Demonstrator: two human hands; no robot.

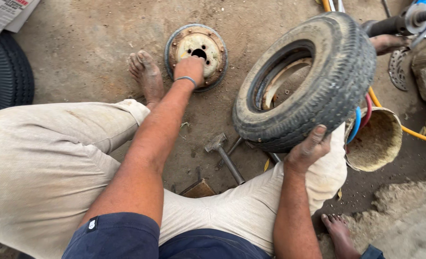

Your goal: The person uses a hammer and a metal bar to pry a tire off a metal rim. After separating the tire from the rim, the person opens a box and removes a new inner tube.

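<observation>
The person sits low on the dirt ground (93, 43) with both knees bent. The left hand (190, 69) reaches forward and lies on a rusty wheel rim (197, 53) that is flat on the ground, just beside the person's bare foot (146, 76). The fingers curl over the lower part of the rim and press on it; I cannot tell if they really grasp something there. A thin band is around this wrist.

The right hand (309, 149) holds a worn tyre (313, 81) by its lower edge, with the fingers spread on the tread. The tyre stands tilted, leaning on the right knee, and another rim part shows inside its opening.

Between the two knees, on the ground, lies a hammer (224, 154) with its head near the tyre, and a small wooden block (199, 189) is close to the leg. To the right of the tyre stands a round bowl (378, 141) with dirt in it, touching the knee. A yellow hose (414, 132) passes behind the bowl. Another black tyre (6, 72) lies at the far left edge, well apart from the hands.
</observation>
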